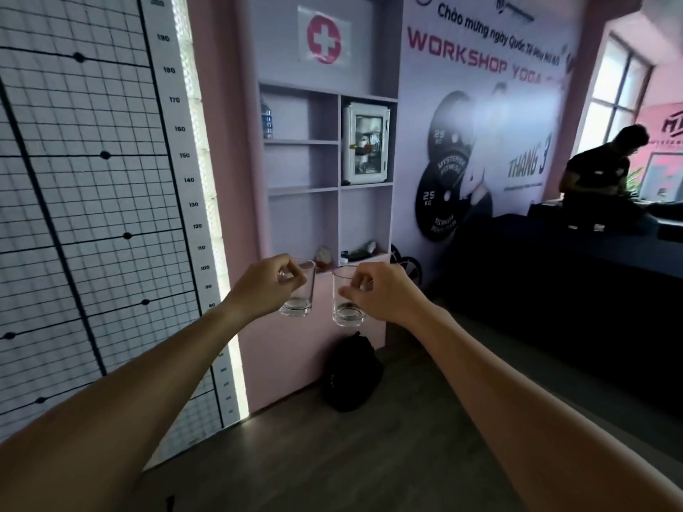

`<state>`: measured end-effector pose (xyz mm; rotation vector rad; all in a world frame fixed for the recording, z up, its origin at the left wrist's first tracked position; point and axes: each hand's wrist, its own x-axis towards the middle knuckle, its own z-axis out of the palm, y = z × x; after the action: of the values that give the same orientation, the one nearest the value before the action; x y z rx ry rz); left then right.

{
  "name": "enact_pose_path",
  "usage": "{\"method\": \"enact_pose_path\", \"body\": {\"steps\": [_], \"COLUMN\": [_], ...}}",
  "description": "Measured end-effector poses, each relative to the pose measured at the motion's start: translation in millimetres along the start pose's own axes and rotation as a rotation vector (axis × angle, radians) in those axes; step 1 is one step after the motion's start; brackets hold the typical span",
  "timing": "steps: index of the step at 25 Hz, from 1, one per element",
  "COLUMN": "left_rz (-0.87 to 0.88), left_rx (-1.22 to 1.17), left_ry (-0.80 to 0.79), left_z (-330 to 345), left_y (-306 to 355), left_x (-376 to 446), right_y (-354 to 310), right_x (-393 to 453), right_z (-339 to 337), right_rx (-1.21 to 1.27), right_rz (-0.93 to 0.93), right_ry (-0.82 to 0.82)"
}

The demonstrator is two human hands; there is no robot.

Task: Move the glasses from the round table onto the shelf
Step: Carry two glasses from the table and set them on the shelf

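- Presently, a clear tumbler is pinched near its rim by the left hand [268, 286], fingers curled closed around the upper wall, with the glass hanging below the knuckles.
- A second tumbler is gripped the same way by the right hand [380, 291], thumb and fingertips closed on the rim edge; neither hand is open.
- Both are held in mid-air at arm's length, side by side but apart, in front of the lower part of the shelf [329, 188]; no round table is seen in this view.
- The left glass [301, 297] and the right glass [347, 306] are judged rigid, smooth and breakable, fairly light for one hand, with weight concentrated in the thick base.
- A rim pinch is likely slippery, so a hold lower around the body would probably be steadier; they should be kept from knocking together and set down gently.
- Each glass is seen as a short, straight-sided, colourless cylinder with a heavy clear bottom; both appear empty, though that is hard to confirm.
- Further out, the shelf is a pale recessed unit of open compartments holding a water bottle [267, 121], a small white cabinet [366, 142] and little items at the bottom.
- A black bag [353, 373] lies on the floor below it.
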<state>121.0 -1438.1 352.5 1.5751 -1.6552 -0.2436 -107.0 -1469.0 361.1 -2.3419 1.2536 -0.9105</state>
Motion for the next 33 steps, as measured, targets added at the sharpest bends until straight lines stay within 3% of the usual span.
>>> {"method": "enact_pose_path", "body": {"steps": [9, 17, 33], "left_rz": [-0.038, -0.073, -0.013], "left_rx": [0.028, 0.052, 0.143], "left_ry": [0.105, 0.206, 0.225], "left_z": [61, 81, 73], "left_y": [-12, -32, -157], "left_x": [159, 281, 545], "right_y": [102, 150, 206], "right_x": [173, 307, 600], "right_z": [-24, -11, 57], "right_rx": [-0.021, 0.051, 0.094], "right_rz": [-0.142, -0.214, -0.293], "right_ry": [-0.016, -0.009, 0.035]}}
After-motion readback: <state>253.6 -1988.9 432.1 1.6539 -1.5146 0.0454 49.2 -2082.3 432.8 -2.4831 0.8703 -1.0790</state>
